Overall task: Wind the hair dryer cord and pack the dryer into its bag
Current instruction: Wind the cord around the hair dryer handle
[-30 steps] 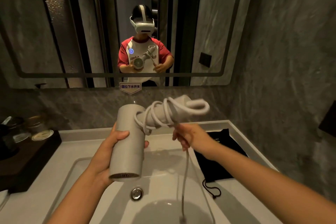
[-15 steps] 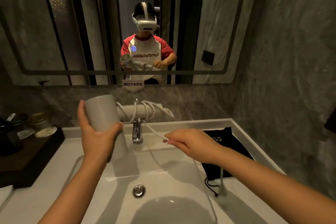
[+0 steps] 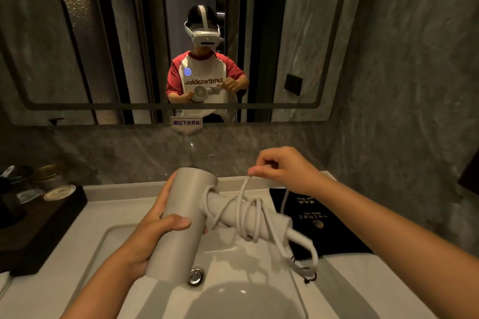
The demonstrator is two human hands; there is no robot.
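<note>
— Grey-white plastic, is that the one hair dryer [image 3: 178, 223]?

— Yes, just one, held above the sink [image 3: 145, 290]. The left hand [image 3: 153, 225] is wrapped around its barrel, thumb across the front and fingers behind, so that hand is clamped on the dryer.

— And the cord [image 3: 248, 215]?

— One cord, looped several times around the dryer's handle (I can't count the turns exactly; they overlap). A strand rises from the coils to the right hand [image 3: 282, 168], which pinches it between thumb and fingertips above the handle. Another loop hangs down past the handle's end, over the sink's right rim.

— Where is the bag [image 3: 321, 223]?

— One black drawstring bag lies flat on the counter [image 3: 363, 282] at its right side, near the back edge, partly hidden behind the handle and the right forearm. Its drawstring trails toward the sink's rim.

— Anything else?

— One dark tray [image 3: 39, 228] at the counter's left edge carrying a few small jars, one mirror [image 3: 103, 46] above the back wall, and one drain plug [image 3: 196, 276] in the basin.
</note>
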